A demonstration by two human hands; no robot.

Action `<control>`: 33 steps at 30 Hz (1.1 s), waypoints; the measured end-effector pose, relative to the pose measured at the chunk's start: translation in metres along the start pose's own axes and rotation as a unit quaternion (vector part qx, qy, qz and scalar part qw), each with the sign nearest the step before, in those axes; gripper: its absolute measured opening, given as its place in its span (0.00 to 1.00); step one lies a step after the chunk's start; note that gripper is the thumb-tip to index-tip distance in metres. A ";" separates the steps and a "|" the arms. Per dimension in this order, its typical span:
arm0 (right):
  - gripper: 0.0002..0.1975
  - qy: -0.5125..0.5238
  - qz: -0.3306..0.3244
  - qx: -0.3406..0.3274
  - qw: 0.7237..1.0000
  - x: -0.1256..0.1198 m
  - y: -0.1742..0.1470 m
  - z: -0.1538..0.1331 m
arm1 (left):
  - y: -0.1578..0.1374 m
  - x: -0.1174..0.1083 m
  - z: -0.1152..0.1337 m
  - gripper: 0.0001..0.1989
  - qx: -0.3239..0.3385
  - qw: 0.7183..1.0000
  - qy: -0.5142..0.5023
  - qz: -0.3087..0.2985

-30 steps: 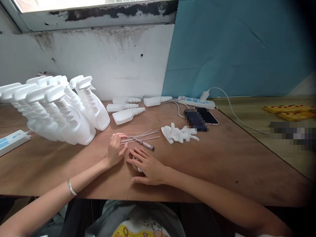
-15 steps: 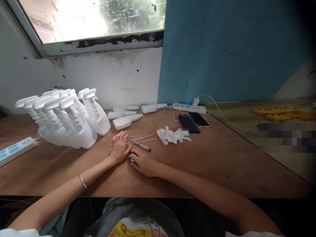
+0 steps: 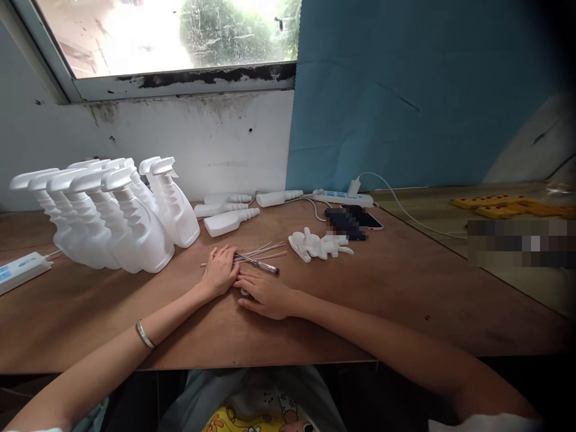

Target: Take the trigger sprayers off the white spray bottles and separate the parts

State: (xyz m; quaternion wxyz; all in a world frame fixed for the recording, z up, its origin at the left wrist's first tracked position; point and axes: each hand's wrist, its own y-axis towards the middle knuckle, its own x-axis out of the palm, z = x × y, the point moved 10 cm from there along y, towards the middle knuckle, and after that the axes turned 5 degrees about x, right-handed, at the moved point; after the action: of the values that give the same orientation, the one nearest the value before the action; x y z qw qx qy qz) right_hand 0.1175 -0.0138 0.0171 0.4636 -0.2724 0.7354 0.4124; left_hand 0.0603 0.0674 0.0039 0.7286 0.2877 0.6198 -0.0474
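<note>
My left hand (image 3: 220,271) lies on the wooden table, fingers stretched out, partly covering the ends of several thin pale tubes (image 3: 272,255). Touching its thumb side are the fingertips of my right hand (image 3: 269,294), which rests palm down with its fingers extended. A small white round piece (image 3: 244,292) peeks out under the right hand; most of it is hidden. Across the tubes lies a slim screwdriver (image 3: 269,267) with a clear handle, just beyond both hands. Farther right is a small pile of white sprayer trigger heads (image 3: 318,245).
White spray bottles (image 3: 153,240) with heads stand grouped at left. Several headless white bottles (image 3: 225,222) lie near the wall. Power strips (image 3: 27,273) sit at the left and back. Two dark phones (image 3: 364,217), one pixelated, lie beyond the trigger heads; a white cable (image 3: 405,207) runs right.
The view has shifted slightly. Both hands remain resting together in nearly the same place on the table; no object has visibly been picked up or let go.
</note>
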 end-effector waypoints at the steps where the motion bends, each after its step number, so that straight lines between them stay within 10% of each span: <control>1: 0.15 -0.001 0.027 0.013 1.000 -0.006 0.000 0.004 | -0.001 0.001 -0.002 0.19 -0.007 1.000 0.000 -0.001; 8: 0.14 -0.081 0.111 0.190 0.972 -0.020 -0.006 0.058 | -0.003 0.011 -0.003 0.22 0.003 0.999 -0.022 -0.040; 33: 0.14 -0.080 0.055 0.170 0.981 -0.008 -0.008 0.062 | -0.001 0.000 -0.001 0.20 0.070 0.990 -0.113 -0.036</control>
State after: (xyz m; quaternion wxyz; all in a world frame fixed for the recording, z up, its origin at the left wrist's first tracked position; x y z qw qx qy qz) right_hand 0.1552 0.0358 0.0070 0.5371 -0.1150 0.7691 0.3268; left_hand 0.0593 0.0669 0.0040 0.7700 0.3086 0.5382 -0.1492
